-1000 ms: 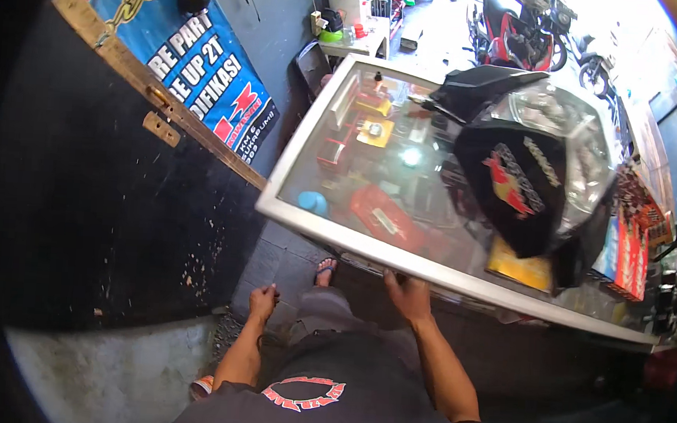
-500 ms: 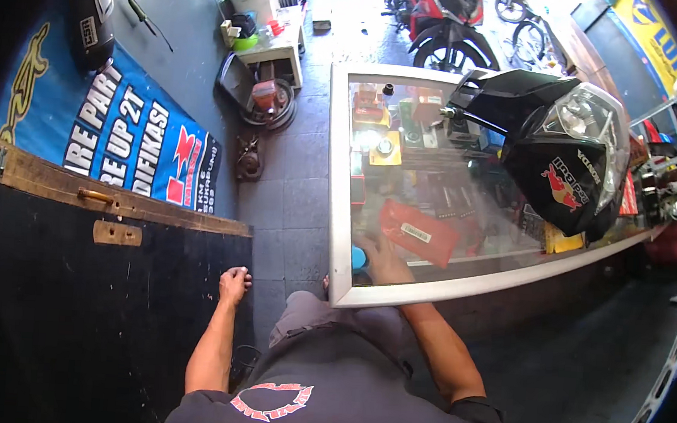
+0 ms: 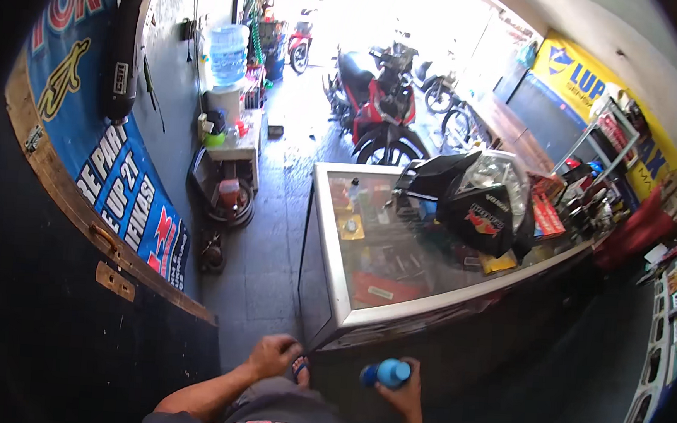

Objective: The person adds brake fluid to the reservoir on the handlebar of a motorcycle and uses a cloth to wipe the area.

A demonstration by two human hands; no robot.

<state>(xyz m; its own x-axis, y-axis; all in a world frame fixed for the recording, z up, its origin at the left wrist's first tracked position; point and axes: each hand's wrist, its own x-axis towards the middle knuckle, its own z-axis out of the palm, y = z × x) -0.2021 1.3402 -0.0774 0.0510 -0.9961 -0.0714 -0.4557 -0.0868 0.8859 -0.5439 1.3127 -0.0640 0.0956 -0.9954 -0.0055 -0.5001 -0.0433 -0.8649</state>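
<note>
My right hand (image 3: pixel 405 392) grips a blue plastic bottle (image 3: pixel 394 372) with a light blue top and a darker blue part at its left. Hand and bottle are in front of the near edge of a glass display counter (image 3: pixel 363 315), apart from it. My left hand (image 3: pixel 274 356) hovers over my lap, left of the counter's near corner. Its fingers curl downward, and what they hold, if anything, is hidden. Through the counter's glass a red packet (image 3: pixel 380 288) shows near that corner.
A black motorcycle headlight fairing (image 3: pixel 470 208) lies on the counter. To the left a dark wooden door (image 3: pixel 54 303) stands beside a tiled walkway (image 3: pixel 260 284). Farther off are a red and black motorcycle (image 3: pixel 379 109), a white table (image 3: pixel 238 147) and a water jug (image 3: pixel 228 57).
My right hand has lifted the blue bottle off the counter's near left corner and brought it back toward me. My left hand has moved right, away from the door's edge. The view has tilted up.
</note>
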